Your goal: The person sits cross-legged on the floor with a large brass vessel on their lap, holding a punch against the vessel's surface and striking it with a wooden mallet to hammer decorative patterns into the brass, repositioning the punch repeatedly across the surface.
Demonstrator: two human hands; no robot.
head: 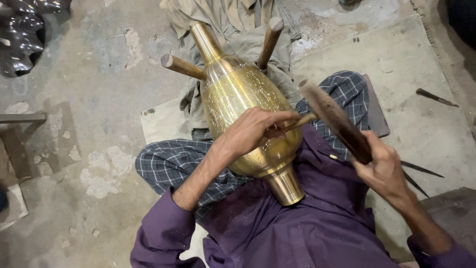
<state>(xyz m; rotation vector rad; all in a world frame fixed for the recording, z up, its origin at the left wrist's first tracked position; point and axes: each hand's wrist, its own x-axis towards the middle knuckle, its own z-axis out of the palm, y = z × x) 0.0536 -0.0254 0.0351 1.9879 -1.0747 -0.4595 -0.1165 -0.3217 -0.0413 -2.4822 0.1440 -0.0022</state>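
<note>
Purple long-sleeved shirt (277, 228) fills the near edge of view; person seated cross-legged on a pale floor mat (396, 74), checked blue-grey cloth (168, 164) over the knees.

Large engraved brass vase (243, 99) lies tilted across the lap, base end (285, 186) toward the body, narrow neck (206, 42) pointing away. Neck end rests betw. two round wooden pegs (270, 42) w/ crumpled beige cloth (218, 15) under it. Judged: pegs + lap cradle the vase so it can't roll, cloth pads the finish.

Left hand (253, 129) lies on the vase's belly, fingers closed round a thin wooden-handled chisel (297, 121), tip against the metal. Palm on the brass prob. steadies the tool.

Right hand (382, 166) clenched on a dark wooden mallet stick (332, 119), raised above and just beside the chisel's butt end, motion-blurred at the far end.

Spare pointed metal tools (419, 171) on the mat by the right knee, another (436, 98) farther right; judged kept w/in reach. Glossy black fluted vessel (22, 37) far left on the bare concrete floor (89, 99).
</note>
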